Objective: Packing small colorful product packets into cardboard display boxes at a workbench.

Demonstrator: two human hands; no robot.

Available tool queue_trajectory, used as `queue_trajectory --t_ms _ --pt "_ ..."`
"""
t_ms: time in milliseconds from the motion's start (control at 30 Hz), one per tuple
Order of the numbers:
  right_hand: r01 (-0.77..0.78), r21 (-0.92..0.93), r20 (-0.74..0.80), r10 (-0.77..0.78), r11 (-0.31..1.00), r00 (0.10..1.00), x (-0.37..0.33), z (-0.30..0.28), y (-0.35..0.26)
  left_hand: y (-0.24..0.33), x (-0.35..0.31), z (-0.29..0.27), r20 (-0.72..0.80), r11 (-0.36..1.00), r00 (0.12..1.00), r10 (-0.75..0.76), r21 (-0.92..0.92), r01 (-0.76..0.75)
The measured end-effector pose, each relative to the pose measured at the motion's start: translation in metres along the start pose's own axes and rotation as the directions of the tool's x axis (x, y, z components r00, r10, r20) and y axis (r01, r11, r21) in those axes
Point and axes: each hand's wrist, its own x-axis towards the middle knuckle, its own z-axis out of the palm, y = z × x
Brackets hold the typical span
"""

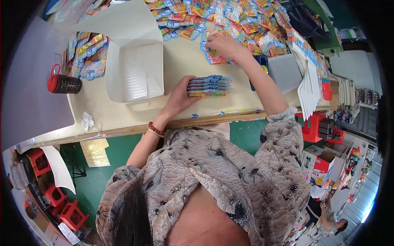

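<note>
My left hand (180, 96) is closed around one end of a stack of small blue printed packets (210, 85), holding it on edge near the table's front. Yellow, green and orange pieces show along the stack's lower side. Farther off, my right hand (223, 45) reaches into the heap of loose colourful packets (193, 31); its fingers bend over a packet (217, 58) at the heap's near edge. Whether the fingers grip that packet is hard to see. Left of my left hand stands an open white cardboard box (135, 69) with its lid raised.
A dark bottle with a red lid (65, 83) and a crumpled tissue (87, 121) stand to the left. More packets (91, 55) lie behind the box. At right are a grey tray (285, 73) and a stack of white sheets (307, 86). Red stools (74, 215) stand on the floor.
</note>
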Motion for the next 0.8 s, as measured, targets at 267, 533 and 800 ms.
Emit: queue_trajectory --t_ms 267,533,800 --pt "0.205 -0.062 0.031 -0.203 0.977 0.979 0.011 0.023 0.046 -0.002 -0.008 -0.002 0.043 0.998 0.999 -0.034 0.054 0.032" --pt "0.147 0.258 0.238 -0.211 0.955 0.948 0.029 -0.004 -0.001 -0.005 -0.009 -0.002 -0.016 0.985 0.998 0.062 0.160 -0.059" --pt "0.004 0.899 0.035 -0.081 0.439 0.996 -0.025 -0.010 -0.059 -0.001 -0.007 0.002 -0.148 0.919 0.961 0.232 0.358 -0.167"
